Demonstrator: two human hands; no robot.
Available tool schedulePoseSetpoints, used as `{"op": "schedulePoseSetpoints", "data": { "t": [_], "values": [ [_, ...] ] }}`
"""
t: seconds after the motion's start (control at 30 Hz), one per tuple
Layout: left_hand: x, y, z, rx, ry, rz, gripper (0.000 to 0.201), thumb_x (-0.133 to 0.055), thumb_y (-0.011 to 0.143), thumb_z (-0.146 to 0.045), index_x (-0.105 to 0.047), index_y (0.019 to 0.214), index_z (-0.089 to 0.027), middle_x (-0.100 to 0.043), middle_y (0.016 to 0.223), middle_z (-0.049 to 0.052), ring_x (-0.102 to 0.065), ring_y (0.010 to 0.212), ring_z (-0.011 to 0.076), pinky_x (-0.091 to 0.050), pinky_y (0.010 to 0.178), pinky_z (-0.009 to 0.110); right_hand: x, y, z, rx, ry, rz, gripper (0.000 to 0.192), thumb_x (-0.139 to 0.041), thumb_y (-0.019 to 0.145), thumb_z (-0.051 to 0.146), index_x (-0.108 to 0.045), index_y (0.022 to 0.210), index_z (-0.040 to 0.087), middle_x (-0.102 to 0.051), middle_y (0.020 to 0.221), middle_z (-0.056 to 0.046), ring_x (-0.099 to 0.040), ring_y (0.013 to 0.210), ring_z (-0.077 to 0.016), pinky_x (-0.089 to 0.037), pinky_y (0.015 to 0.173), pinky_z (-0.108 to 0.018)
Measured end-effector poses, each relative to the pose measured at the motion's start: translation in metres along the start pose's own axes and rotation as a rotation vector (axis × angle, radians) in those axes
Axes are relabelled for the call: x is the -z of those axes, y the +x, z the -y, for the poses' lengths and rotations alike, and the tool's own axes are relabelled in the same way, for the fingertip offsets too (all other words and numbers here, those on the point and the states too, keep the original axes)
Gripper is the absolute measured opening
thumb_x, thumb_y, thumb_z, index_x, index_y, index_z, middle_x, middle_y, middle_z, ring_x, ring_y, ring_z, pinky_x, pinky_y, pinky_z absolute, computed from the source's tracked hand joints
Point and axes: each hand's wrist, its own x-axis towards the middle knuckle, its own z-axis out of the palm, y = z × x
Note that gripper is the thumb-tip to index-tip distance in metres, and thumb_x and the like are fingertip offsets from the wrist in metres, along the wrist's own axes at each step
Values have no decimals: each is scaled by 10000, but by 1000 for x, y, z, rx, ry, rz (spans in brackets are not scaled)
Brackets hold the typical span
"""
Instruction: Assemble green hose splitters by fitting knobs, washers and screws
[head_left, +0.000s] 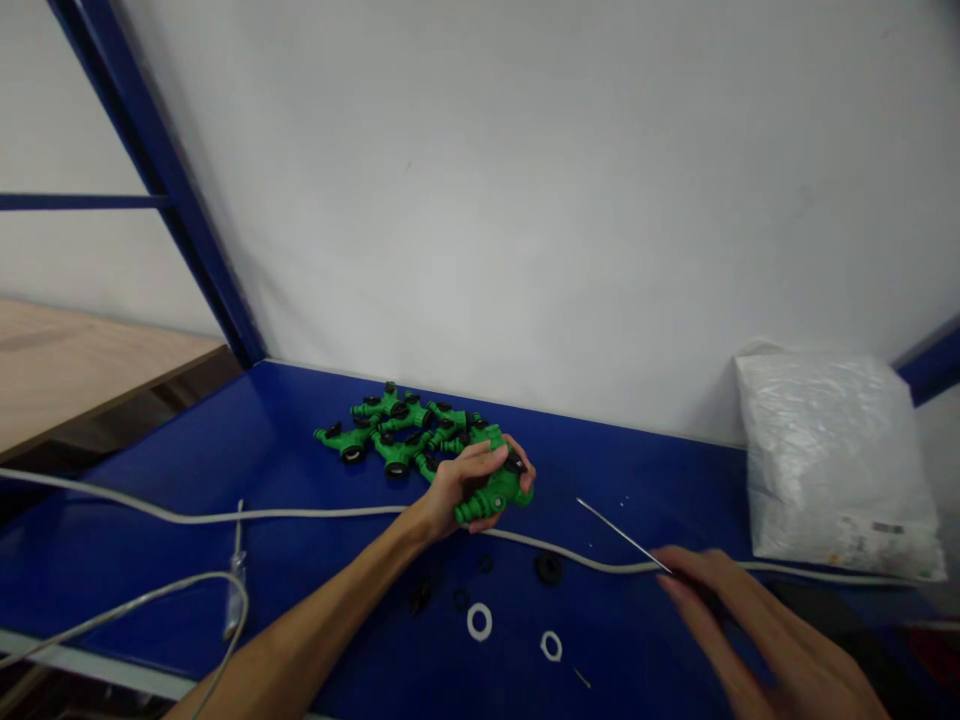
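Observation:
My left hand (457,485) is closed around a green Y-shaped hose splitter (499,490) with a black valve lever, held above the blue shelf. In my right hand (735,610), at the lower right, is a screwdriver (619,532); its long thin metal shaft points up and left toward the splitter, apart from it. Most of its dark handle is hidden by my fingers. Behind my left hand lie several more green hose splitters (394,452) in a cluster. Below it are a white ring (479,622), a white nut-like ring (551,646) and a black round cap (548,569).
A white cable (322,513) runs across the blue shelf (285,420). A second screwdriver (238,565) with a clear handle lies at left, near a looping cable (172,585). A white plastic bag (832,460) stands at right against the wall (525,200).

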Motion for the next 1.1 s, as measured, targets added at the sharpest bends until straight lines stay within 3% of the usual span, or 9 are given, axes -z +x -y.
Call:
{"op": "schedulePoseSetpoints", "data": {
  "t": [0.07,0.17,0.27,0.43,0.57,0.8,0.87,1.0,1.1],
  "values": [
    [-1,0,0,7,22,-5,338,-603,889,-451,-599,924,-115,-620,810,37,-411,323,29,-278,249,149,12,29,21,62,9,-66,301,-479,977,290,-724,1151,304,-781,1045,-71,-746,950,-250,-611,790,-326],
    [-1,-1,1,20,58,-9,329,-597,899,-444,-609,933,-116,-626,805,35,-422,330,34,-292,255,154,24,66,46,179,-21,-56,329,-462,985,192,-724,1153,299,-776,1045,-73,-741,903,-222,-598,770,-293],
    [-1,-1,2,32,72,-23,332,-610,894,-451,-611,935,-121,-630,796,33,-431,342,41,-304,261,161,27,83,55,277,-71,-73,437,-367,990,94,-706,1205,269,-774,1007,-83,-736,813,-195,-599,698,-263],
    [-2,-2,2,55,58,-35,345,-649,870,-463,-605,938,-128,-637,793,32,-436,351,44,-299,263,167,22,80,51,401,-207,-114,566,-347,891,-53,-697,1227,240,-763,1122,-84,-722,907,-236,-604,761,-323],
    [-2,-2,1,54,59,-32,338,-647,872,-457,-599,956,-133,-640,802,30,-445,356,46,-313,264,162,21,81,52,442,-235,-110,551,-332,896,-47,-694,1212,222,-760,1102,-86,-715,903,-223,-595,726,-280],
    [-5,-4,0,50,164,-95,381,-668,855,-496,-598,941,-131,-634,785,20,-443,367,34,-336,294,151,17,90,55,237,-276,26,468,-357,899,12,-673,1196,190,-661,831,-85,-649,609,-184,-550,521,-276],
    [-4,-4,0,49,192,-114,384,-667,858,-502,-600,951,-136,-633,798,21,-452,380,38,-346,302,154,14,88,50,271,-307,34,496,-368,866,7,-650,1218,211,-688,917,-116,-684,700,-226,-561,554,-310],
    [-3,-4,1,47,211,-142,381,-655,867,-512,-605,967,-147,-630,810,18,-453,385,46,-344,305,166,14,83,42,347,-313,-7,654,-375,801,17,-486,1424,180,-644,1308,-191,-649,1140,-335,-597,780,-406],
    [-5,-4,0,43,241,-155,384,-655,864,-516,-605,957,-147,-630,809,19,-453,386,45,-343,311,166,19,94,46,348,-413,4,650,-399,733,-20,-520,1354,127,-665,1260,-221,-683,1056,-335,-595,774,-424]
  ]
}}
